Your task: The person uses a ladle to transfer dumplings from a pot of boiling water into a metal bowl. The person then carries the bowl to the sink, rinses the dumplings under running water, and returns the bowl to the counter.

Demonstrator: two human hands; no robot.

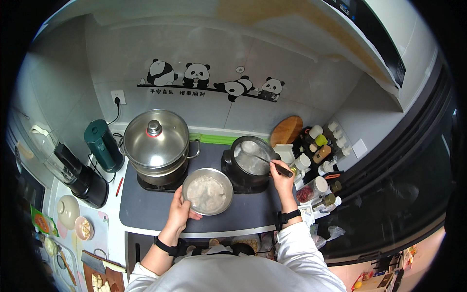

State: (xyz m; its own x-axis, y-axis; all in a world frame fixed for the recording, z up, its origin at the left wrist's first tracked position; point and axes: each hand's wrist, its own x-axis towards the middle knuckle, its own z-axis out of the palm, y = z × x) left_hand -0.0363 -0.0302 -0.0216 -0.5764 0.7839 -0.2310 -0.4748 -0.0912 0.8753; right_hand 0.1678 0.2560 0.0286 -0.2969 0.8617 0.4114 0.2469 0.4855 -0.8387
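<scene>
My left hand (pixel 181 210) grips the steel bowl (pixel 208 191) by its rim, over the stove beside the pot (pixel 249 160). Loaded, it feels heavy, slick; 1 rim hold. My right hand (pixel 281 181) is closed around the ladle (pixel 266 158).

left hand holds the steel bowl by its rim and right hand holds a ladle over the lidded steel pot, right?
Not quite: the head view shows the right hand holding the ladle over the open black pot, not the lidded steel pot. The left hand does hold the steel bowl.

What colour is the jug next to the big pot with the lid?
The jug is dark green with a black top, clearest in the head view.
</scene>
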